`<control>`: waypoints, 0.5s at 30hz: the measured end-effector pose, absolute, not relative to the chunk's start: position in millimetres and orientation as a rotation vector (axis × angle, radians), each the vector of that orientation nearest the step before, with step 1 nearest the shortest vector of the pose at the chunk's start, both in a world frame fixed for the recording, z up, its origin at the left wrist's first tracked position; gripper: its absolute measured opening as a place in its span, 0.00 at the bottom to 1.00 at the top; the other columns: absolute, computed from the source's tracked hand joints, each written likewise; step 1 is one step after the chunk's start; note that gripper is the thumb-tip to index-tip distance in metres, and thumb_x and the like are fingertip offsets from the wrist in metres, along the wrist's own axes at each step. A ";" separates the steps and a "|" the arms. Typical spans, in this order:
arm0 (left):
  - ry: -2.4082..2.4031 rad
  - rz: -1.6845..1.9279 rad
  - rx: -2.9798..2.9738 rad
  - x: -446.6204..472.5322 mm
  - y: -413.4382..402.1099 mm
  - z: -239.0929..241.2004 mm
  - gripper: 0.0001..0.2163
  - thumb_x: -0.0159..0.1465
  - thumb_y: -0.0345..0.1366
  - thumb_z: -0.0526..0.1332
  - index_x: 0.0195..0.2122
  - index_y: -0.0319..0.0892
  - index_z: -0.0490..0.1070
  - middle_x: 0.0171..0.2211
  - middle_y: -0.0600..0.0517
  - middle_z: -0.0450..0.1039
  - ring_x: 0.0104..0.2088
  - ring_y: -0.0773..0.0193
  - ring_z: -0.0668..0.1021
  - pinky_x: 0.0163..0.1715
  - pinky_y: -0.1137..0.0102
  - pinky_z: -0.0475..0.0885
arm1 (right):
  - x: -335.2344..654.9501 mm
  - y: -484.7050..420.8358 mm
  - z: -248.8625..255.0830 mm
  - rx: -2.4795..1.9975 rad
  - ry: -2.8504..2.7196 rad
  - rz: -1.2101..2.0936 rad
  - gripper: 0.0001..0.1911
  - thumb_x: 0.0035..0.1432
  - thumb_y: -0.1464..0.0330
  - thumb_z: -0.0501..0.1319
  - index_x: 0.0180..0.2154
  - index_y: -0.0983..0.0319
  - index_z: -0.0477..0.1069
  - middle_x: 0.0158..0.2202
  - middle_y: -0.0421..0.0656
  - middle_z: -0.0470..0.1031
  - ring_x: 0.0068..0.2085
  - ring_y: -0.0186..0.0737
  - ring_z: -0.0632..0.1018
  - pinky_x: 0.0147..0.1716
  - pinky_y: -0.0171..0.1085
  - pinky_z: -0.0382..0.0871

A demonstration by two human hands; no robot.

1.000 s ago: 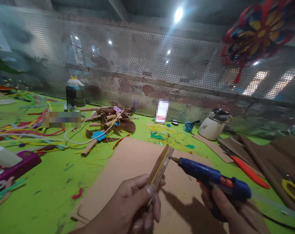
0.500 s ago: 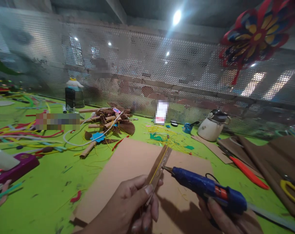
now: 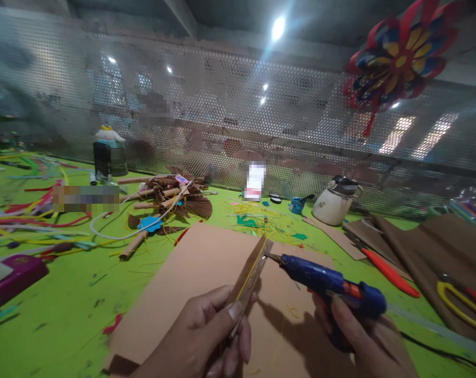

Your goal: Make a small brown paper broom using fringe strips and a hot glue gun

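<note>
My left hand [image 3: 212, 328] pinches the lower end of a folded brown paper strip [image 3: 249, 273], which tilts up and away from me. A yellow string runs lengthwise along the strip, and clear glue shines on its right side. My right hand [image 3: 353, 331] is wrapped round the handle of a blue glue gun [image 3: 324, 275]. The gun's metal nozzle is at the strip's right edge, near the top. Below both hands lies a large sheet of tan cardboard [image 3: 182, 294] on the green table [image 3: 72, 294].
Brown paper pieces with sticks [image 3: 175, 197] are heaped behind the cardboard. At right lie an orange-handled cutter [image 3: 391, 273], yellow-handled scissors [image 3: 456, 304] and brown paper [image 3: 430, 252]. A white kettle [image 3: 334, 202] stands farther back. Coloured pipe cleaners [image 3: 36, 220] and a purple tool [image 3: 19, 275] are at left.
The glue gun's nozzle has moved up along the strip towards its far end. My left hand keeps its pinch. The whole view has shifted slightly.
</note>
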State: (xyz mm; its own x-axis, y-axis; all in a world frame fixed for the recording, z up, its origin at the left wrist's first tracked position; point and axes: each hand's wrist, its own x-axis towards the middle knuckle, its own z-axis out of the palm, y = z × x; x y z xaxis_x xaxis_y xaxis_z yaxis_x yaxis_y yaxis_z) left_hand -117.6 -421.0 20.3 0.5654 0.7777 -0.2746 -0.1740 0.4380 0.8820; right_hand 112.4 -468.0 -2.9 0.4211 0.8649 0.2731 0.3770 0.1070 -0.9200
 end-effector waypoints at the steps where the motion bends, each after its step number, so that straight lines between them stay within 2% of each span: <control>1: 0.758 0.664 0.930 -117.4 -420.9 20.4 0.18 0.60 0.46 0.60 0.46 0.39 0.69 0.22 0.53 0.68 0.15 0.77 0.61 0.16 0.77 0.45 | 113.8 -466.4 -3.0 -1.476 -1.140 0.565 0.20 0.52 0.52 0.62 0.25 0.64 0.74 0.21 0.44 0.72 0.24 0.40 0.73 0.24 0.35 0.72; 6: 0.768 0.641 0.913 -116.3 -420.9 19.7 0.18 0.59 0.46 0.61 0.46 0.39 0.69 0.21 0.53 0.68 0.16 0.76 0.60 0.16 0.77 0.45 | 129.4 -460.8 -12.1 -1.415 -1.228 0.712 0.21 0.56 0.53 0.59 0.24 0.63 0.71 0.22 0.44 0.69 0.25 0.40 0.71 0.25 0.37 0.69; 11: 0.767 0.676 0.950 -114.9 -422.8 19.7 0.17 0.58 0.46 0.62 0.42 0.39 0.70 0.20 0.54 0.68 0.14 0.78 0.58 0.15 0.77 0.43 | 139.9 -461.2 -18.2 -1.465 -1.291 0.629 0.19 0.57 0.54 0.58 0.26 0.62 0.71 0.23 0.44 0.70 0.25 0.40 0.71 0.23 0.37 0.67; 15: 0.784 0.663 0.955 -115.7 -423.4 23.5 0.16 0.59 0.46 0.62 0.41 0.38 0.69 0.19 0.54 0.68 0.14 0.78 0.60 0.15 0.78 0.43 | 144.4 -460.4 -22.0 -1.469 -1.308 0.630 0.19 0.57 0.54 0.58 0.26 0.62 0.71 0.23 0.45 0.71 0.26 0.42 0.72 0.25 0.38 0.70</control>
